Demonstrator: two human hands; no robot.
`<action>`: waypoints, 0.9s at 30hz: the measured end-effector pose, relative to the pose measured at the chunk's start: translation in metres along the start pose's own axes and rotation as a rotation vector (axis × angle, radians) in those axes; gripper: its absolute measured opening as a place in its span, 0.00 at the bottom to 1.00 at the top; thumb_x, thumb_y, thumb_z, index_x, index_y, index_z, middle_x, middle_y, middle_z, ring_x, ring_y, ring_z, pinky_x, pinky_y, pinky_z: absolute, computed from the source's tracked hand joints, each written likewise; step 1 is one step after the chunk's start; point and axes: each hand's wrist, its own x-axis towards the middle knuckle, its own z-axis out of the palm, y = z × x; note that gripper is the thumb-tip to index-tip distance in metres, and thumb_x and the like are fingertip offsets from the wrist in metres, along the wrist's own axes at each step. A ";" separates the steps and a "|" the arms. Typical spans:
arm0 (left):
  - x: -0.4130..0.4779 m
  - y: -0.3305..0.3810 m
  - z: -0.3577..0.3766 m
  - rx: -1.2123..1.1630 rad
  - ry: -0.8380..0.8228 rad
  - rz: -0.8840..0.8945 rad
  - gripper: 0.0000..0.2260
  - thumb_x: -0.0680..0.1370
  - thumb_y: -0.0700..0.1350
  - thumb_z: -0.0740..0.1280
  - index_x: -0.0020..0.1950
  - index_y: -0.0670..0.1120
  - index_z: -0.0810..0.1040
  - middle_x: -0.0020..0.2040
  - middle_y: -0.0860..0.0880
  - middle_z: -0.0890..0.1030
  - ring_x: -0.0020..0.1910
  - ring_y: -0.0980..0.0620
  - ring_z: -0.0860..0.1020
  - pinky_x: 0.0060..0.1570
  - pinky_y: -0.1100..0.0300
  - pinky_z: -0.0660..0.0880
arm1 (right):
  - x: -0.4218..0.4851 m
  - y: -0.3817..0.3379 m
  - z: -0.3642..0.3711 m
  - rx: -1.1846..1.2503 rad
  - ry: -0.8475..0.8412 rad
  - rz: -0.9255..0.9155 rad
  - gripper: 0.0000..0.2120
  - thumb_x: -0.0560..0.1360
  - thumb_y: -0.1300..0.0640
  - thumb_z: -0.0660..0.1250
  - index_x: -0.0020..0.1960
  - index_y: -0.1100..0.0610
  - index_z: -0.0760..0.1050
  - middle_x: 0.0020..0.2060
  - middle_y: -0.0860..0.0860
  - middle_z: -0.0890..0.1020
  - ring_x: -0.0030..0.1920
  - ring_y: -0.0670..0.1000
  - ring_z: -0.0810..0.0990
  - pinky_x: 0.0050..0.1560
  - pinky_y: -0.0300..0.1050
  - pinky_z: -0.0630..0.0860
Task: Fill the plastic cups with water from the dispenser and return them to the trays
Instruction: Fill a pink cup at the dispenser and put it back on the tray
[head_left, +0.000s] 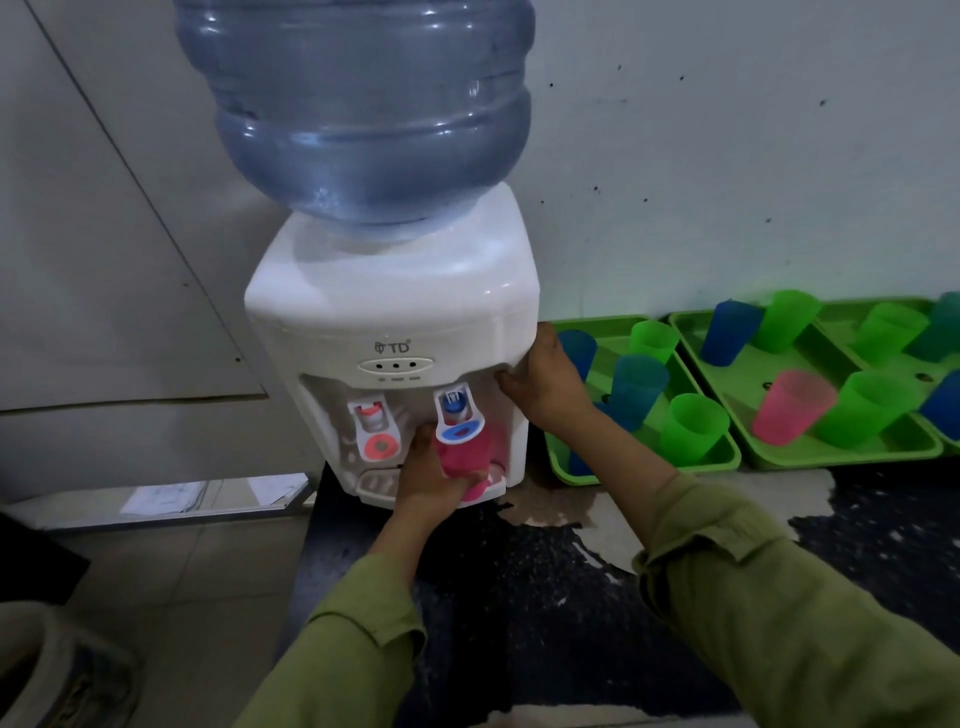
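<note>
Our left hand (431, 480) curls its fingers round the pink cup (466, 457), held under the blue tap (460, 415); our right hand (545, 379) rests, fingers relaxed, against the dispenser (389, 312) side, near the green tray (675, 470) of cups

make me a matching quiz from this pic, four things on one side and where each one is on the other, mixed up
1 left hand
2 right hand
3 water bottle
4 red tap

a upside down on top of the dispenser
b grips the pink cup under the blue tap
c touches the dispenser's side
d left of the blue tap, untouched

Pairs: 1-b, 2-c, 3-a, 4-d
</note>
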 end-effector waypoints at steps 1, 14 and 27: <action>0.000 0.000 0.000 0.001 0.001 0.000 0.35 0.61 0.47 0.79 0.65 0.44 0.70 0.62 0.46 0.76 0.61 0.47 0.74 0.58 0.62 0.68 | 0.000 0.000 0.000 0.001 0.000 -0.005 0.28 0.73 0.56 0.69 0.66 0.64 0.60 0.61 0.61 0.70 0.56 0.60 0.74 0.50 0.50 0.72; 0.000 -0.003 0.002 -0.036 0.018 -0.020 0.35 0.61 0.47 0.79 0.64 0.46 0.70 0.61 0.47 0.76 0.60 0.48 0.75 0.56 0.63 0.68 | 0.002 0.005 0.006 0.012 0.034 -0.003 0.27 0.72 0.56 0.69 0.65 0.63 0.61 0.60 0.60 0.70 0.56 0.59 0.73 0.47 0.46 0.70; 0.000 -0.006 0.004 -0.036 0.032 -0.028 0.36 0.60 0.46 0.80 0.64 0.46 0.69 0.61 0.47 0.76 0.59 0.48 0.75 0.56 0.64 0.67 | 0.003 0.008 0.009 0.025 0.049 0.008 0.27 0.71 0.56 0.69 0.64 0.62 0.61 0.58 0.59 0.70 0.55 0.57 0.74 0.46 0.44 0.69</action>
